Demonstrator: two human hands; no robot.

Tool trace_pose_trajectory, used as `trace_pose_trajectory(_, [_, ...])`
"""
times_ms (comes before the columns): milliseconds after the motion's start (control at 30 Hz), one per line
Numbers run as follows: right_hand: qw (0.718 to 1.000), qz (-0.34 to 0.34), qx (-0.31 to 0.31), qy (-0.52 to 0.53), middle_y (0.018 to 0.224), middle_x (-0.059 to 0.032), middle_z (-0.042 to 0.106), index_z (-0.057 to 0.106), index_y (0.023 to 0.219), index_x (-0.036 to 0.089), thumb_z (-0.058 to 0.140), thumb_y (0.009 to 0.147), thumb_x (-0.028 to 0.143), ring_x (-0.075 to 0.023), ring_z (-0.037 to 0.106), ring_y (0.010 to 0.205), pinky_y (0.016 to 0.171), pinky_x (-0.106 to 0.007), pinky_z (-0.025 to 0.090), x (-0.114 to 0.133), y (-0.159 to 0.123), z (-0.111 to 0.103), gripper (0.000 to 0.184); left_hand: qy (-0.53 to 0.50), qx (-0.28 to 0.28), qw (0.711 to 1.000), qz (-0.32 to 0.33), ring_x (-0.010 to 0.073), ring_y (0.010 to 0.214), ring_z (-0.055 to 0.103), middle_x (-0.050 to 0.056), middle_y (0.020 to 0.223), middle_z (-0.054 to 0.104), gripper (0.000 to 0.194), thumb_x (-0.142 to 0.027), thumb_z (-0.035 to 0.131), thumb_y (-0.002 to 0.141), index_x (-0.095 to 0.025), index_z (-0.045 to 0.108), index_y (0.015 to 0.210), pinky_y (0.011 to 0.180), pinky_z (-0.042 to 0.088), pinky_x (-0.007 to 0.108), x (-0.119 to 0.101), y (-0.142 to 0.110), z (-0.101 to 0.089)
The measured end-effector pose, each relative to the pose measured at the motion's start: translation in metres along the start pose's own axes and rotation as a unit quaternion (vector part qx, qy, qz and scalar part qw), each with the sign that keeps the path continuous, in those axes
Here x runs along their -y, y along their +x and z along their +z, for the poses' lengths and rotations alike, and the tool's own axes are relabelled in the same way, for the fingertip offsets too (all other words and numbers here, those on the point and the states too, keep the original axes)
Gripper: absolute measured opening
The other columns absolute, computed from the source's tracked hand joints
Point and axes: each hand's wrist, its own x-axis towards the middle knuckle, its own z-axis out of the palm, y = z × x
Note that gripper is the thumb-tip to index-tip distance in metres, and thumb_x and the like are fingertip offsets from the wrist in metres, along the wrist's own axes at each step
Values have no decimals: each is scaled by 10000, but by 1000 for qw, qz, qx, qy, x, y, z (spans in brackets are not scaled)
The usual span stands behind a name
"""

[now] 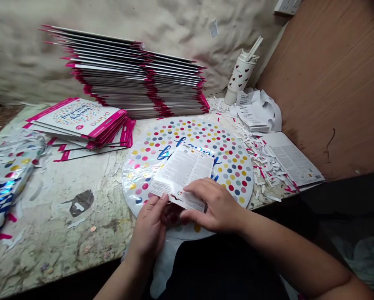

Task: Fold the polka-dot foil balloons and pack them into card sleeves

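The left hand point(151, 225) pinches the near edge of a flat, finely printed white card point(188, 166); the right hand point(213, 206) overlaps that edge, grip unclear. Beneath lies a round, glossy, dotted balloon point(233, 162). Stacked packs point(77, 118) read "prima" and "happy birthday".

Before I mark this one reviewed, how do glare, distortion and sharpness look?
Head view: glints on the balloon and the foil at far left; head view: the cup leans outward, probably lens stretch; head view: the card is too soft for its small text to be read.
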Motion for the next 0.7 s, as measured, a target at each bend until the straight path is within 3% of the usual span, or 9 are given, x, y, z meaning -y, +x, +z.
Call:
trace_pose_trajectory(133, [996, 86, -6, 36, 834, -84, 568, 532, 817, 155, 431, 859, 201, -199, 516, 827, 767, -341, 432, 5, 14, 9, 118, 64, 4, 998, 20, 105, 532, 560, -10, 595, 608, 220, -315, 701, 684, -144, 564, 685, 479, 435, 198, 6, -2, 5])
trace_pose_trajectory(233, [986, 107, 30, 125, 808, -60, 552, 499, 788, 169, 393, 869, 161, -167, 516, 781, 726, -293, 439, -5, 12, -6, 134, 70, -13, 997, 14, 130, 590, 602, 2, 665, 640, 238, -349, 679, 701, -156, 557, 767, 500, 453, 210, 7, 1, 4])
trace_pose_trajectory(333, [954, 78, 226, 180, 761, -22, 573, 532, 743, 185, 441, 869, 195, -134, 549, 712, 662, -244, 450, -28, -8, -45, 156, 111, -33, 992, 40, 156, 659, 640, 24, 813, 671, 325, -359, 663, 713, -174, 544, 953, 563, 506, 255, 2, 6, -3])
trace_pose_trajectory(400, [930, 123, 339, 72, 693, -22, 591, 567, 681, 185, 528, 814, 201, -159, 575, 661, 619, -272, 463, -43, -25, -71, 140, 194, -34, 976, 96, 177, 733, 656, 50, 920, 671, 387, -341, 657, 720, -178, 521, 1043, 638, 532, 295, -3, 7, -7])
trace_pose_trajectory(433, [929, 162, 332, -5, 703, -38, 607, 593, 697, 183, 578, 781, 221, -191, 592, 680, 624, -307, 475, -47, -31, -81, 93, 260, -34, 955, 137, 183, 756, 658, 53, 930, 671, 381, -326, 648, 730, -181, 520, 1058, 655, 535, 299, -6, 6, -7])
trace_pose_trajectory(500, [951, 204, 199, -119, 897, -102, 639, 631, 903, 178, 654, 729, 299, -283, 600, 881, 739, -410, 488, -48, -35, -92, 213, 421, -13, 872, 249, 179, 735, 661, 39, 858, 683, 289, -276, 611, 764, -195, 550, 1035, 637, 530, 278, -13, 0, -4])
trace_pose_trajectory(567, [983, 140, 32, -114, 1192, -143, 552, 535, 1174, 184, 685, 708, 367, -328, 464, 1164, 948, -487, 390, -41, -26, -93, 523, 553, 70, 741, 375, 162, 690, 660, 20, 794, 697, 229, -195, 567, 789, -220, 592, 1015, 624, 521, 257, -24, -9, 3])
trace_pose_trajectory(633, [998, 25, -55, -26, 1241, -101, 542, 515, 1210, 228, 655, 753, 331, -294, 398, 1248, 1062, -492, 260, -30, -8, -89, 489, 587, 143, 640, 474, 144, 711, 664, 7, 836, 714, 309, -118, 538, 793, -255, 604, 1062, 680, 521, 253, -37, -18, 11])
trace_pose_trajectory(700, [987, -61, -97, 108, 1060, -53, 652, 599, 1081, 254, 588, 816, 245, -250, 525, 1134, 1069, -488, 260, -19, 11, -82, 265, 545, 111, 650, 518, 156, 834, 664, 13, 962, 708, 389, -109, 580, 773, -268, 578, 1128, 773, 521, 275, -51, -25, 13])
